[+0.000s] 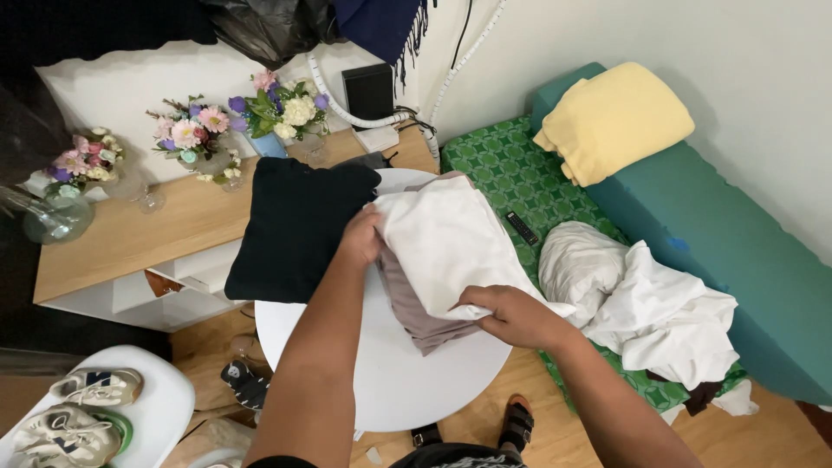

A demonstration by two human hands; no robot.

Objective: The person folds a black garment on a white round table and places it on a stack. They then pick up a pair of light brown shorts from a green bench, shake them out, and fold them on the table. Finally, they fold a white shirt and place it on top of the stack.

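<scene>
While the fingers of the left hand [360,238] pinch the upper left edge of a white garment [446,243], those of the right hand [511,314] close over its lower edge, so both hands grip the same soft, smooth cloth. It lies folded into a rough rectangle on top of a mauve-grey folded garment [416,316], the pair resting on a round white table [390,381] that looks hard and slick. Just left of them, a black knitted piece [299,227] overhangs the table's rim and looks heavier and denser in weave. Because the tabletop offers little grip, a pull on the white cloth could, I judge, drag the garment beneath it out of its fold, or nudge the black piece off the edge. Further right, a loose heap of crumpled white laundry [650,312] sits on a green patterned mat [511,169], beside a small dark remote [522,228]. A plush yellow folded blanket [611,121] rests on a teal cushion block [737,251].
</scene>
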